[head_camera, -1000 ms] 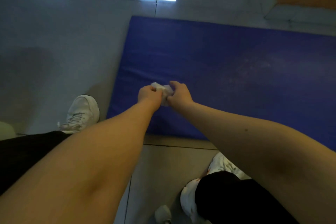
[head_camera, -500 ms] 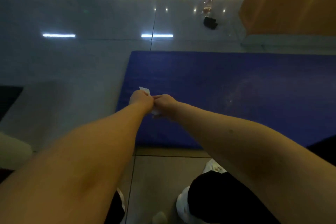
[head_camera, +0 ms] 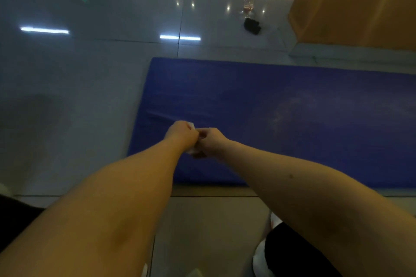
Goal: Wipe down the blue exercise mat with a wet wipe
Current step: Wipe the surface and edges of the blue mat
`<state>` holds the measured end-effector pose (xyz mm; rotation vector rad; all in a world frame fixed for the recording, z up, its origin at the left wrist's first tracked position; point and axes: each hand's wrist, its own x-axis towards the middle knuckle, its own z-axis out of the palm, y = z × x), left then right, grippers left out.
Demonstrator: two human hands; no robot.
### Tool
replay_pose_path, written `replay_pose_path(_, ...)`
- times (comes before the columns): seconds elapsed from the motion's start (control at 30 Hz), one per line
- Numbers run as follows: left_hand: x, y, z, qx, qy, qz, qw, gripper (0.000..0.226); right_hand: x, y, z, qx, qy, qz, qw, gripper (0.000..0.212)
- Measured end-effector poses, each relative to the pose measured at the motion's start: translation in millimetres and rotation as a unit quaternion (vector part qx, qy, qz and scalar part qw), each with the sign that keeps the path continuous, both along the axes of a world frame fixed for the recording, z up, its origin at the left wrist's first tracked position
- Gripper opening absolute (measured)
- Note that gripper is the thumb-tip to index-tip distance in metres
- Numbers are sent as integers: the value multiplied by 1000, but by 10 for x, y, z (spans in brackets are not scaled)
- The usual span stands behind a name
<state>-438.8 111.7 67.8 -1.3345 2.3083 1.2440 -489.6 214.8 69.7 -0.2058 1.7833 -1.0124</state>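
— Glossy grey floor tiles [head_camera: 90, 101] all round, streaked with reflected strip lights [head_camera: 45, 30]. And the blue exercise mat [head_camera: 292, 108]?
— Flat on those tiles, across the middle and right of the scene, with pale scuffing toward the right.
— Hands?
— Left hand [head_camera: 181, 134] and right hand [head_camera: 212, 140] together over the mat's near left part, knuckles touching, fingers of both curled tight.
— Curled on what?
— On the wet wipe [head_camera: 191, 125]: crumpled, white, mostly hidden, pinched between the two fists. One scrap peeping out at the far side of the left knuckles, another just below the meeting point.
— Touching the mat or held above?
— Cannot tell from this angle.
— Anything further off?
— Far right, an orange wall [head_camera: 360, 7]. Just left of that, on the floor, a clear bottle [head_camera: 249, 2] with a red cap, standing, and a small black object [head_camera: 252, 26] just near of the bottle. Both well apart from the mat.
— Closer in?
— Bare forearms [head_camera: 112, 209] reaching out from the near edge. Black trouser leg [head_camera: 292, 254] and white shoe [head_camera: 258, 261] at near right, on beige tile just short of the mat.
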Motion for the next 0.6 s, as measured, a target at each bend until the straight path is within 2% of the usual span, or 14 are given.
replay_pose_path(0.07,2,-55,-119,-23,-26,-25,999,28,-67,64,-138,14,-40,-30,999,24)
replay_pose_path(0.13,-9,-99,-223,-42,-69,-51,995,23,-237,103,-334,26,-15,-78,997,32)
replay_pose_path(0.23,-53,-171,-404,-64,-116,-68,989,20,-587,178,-629,44,-9,-215,976,20)
replay_pose_path(0.27,-78,-187,-482,-68,-127,-75,987,21,-718,210,-700,73,54,-200,976,16)
replay_pose_path(0.33,-185,-223,-656,-80,-159,-91,980,27,-988,248,-804,159,215,-91,959,21)
replay_pose_path(0.4,-199,-218,-745,-106,-186,-117,970,34,-1144,319,-811,203,320,-20,925,39)
replay_pose_path(0.47,-239,-239,-866,-133,-209,-129,960,42,-1246,358,-946,224,374,67,898,62)
replay_pose_path(0.53,-264,-260,-975,-152,-227,-136,952,49,-1265,412,-1150,234,387,174,875,68)
replay_pose_path(0.6,-253,-301,-1087,-159,-251,-142,944,69,-1197,486,-1367,234,361,230,873,74)
